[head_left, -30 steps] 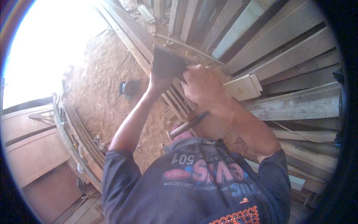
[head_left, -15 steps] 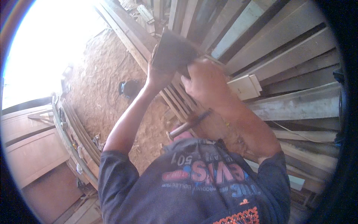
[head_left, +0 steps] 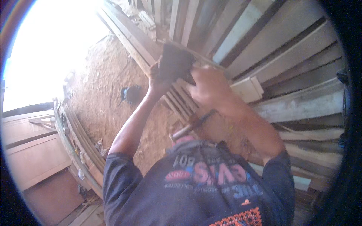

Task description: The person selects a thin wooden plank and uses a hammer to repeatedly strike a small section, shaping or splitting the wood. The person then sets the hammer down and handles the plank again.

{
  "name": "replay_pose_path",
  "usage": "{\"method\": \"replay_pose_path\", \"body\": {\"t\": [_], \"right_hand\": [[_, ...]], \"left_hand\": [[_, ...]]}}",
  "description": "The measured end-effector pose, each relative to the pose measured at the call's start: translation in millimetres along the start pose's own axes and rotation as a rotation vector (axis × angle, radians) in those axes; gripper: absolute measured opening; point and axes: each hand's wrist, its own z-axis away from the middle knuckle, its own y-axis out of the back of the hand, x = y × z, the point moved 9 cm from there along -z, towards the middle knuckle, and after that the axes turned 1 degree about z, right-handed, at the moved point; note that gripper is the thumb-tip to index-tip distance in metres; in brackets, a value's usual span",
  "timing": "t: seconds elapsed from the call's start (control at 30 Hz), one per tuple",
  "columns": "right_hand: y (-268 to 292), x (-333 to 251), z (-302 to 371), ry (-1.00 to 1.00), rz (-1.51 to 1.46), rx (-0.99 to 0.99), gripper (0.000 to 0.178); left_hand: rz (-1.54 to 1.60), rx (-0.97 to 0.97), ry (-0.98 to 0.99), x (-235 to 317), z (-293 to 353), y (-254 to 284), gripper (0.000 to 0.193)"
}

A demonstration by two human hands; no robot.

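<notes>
Left hand [head_left: 158, 82] and right hand [head_left: 208, 84] hold a dark slab [head_left: 175, 61] over the slats [head_left: 181, 102]; even pressure from both sides should keep it steady.

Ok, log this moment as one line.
left hand: holds dark piece | right hand: at its right edge, grip blurred | slats: below dark piece | rod: near shirt

Strong white light [head_left: 45, 49] floods in at ten o'clock, bleaching out that edge beside a rough, brown, earthen-looking floor [head_left: 102, 71]. From twelve round to four o'clock, long wooden boards [head_left: 294, 52] fan outward in rows, while at eight o'clock pale wooden panels [head_left: 37, 162] adjoin a reddish-brown panel [head_left: 52, 196].
</notes>
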Motion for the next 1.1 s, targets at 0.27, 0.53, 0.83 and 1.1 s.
{"method": "replay_pose_path", "body": {"t": [0.27, 0.53, 0.83, 1.1], "right_hand": [[60, 4, 8, 0.077, -0.272, 0.287, 0.023], [35, -32, -19, 0.042, 0.037, 0.18, 0.023], [36, -40, -17, 0.123, -0.013, 0.132, 0.028], [22, -26, -25, 0.07, 0.034, 0.084, 0.029]], "left_hand": [[0.066, 0.1, -0.003, 20, -41, 36, 0.012], [0.097, 0.043, -0.004, 13, -25, 14, 0.028], [0.132, 0.062, 0.125, -13, 3, 18, 0.034], [0.266, 0.186, -0.009, -11, -5, 17, 0.027]]}}
